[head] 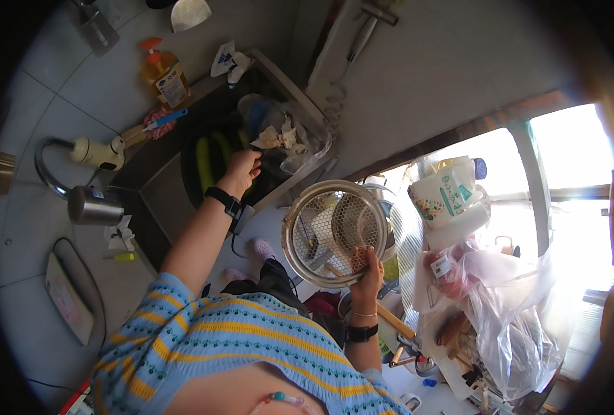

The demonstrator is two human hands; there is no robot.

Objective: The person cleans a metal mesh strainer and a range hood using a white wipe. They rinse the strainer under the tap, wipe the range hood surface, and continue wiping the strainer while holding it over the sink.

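Observation:
My right hand [369,272] grips the near rim of a round metal strainer [285,236] with a honeycomb mesh, held tilted to the right of the sink. Over the near part of the metal sink [156,192] is my left hand [243,168], its fingers curled; whether it holds anything cannot be told. Just beyond those fingers, crumpled scraps [281,139] lie on a clear plastic bag [315,150] at the sink's right side. Long green vegetables [203,161] lie in a dark basin in the sink, partly hidden by my left hand and forearm.
An orange-pump soap bottle [169,80], a blue-handled brush [167,119] and a cream faucet [97,153] line the sink's far left side. A steel cup [95,205] stands left. At right are a tissue pack [444,194], plastic bags [514,316] and a wooden-handled tool [395,320].

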